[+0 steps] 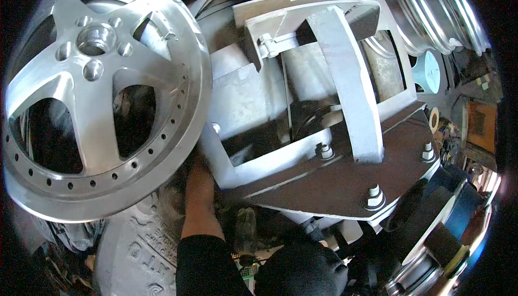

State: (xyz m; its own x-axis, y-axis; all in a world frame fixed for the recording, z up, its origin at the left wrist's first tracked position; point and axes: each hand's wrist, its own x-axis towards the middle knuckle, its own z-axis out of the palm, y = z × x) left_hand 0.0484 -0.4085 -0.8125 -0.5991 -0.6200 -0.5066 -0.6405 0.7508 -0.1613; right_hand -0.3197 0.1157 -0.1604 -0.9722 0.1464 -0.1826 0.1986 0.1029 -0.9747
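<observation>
Wheel rim (94,102): a forearm (202,204) rises beside its right edge; fingers hidden, can't tell their grip.

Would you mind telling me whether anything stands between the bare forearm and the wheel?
Nothing visible does: the forearm runs up to the lower right edge of the wheel. The hand is hidden, so its own path cannot be judged.

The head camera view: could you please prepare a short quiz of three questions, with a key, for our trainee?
1. How many lug holes ring the centre bore of the silver wheel?
A) three
B) five
C) eight

2. True or false: bolts stand on the brown plate.

3. Fill in: the bare forearm comes out of a ____ sleeve.

Key: 1. B; 2. True; 3. black.
</observation>
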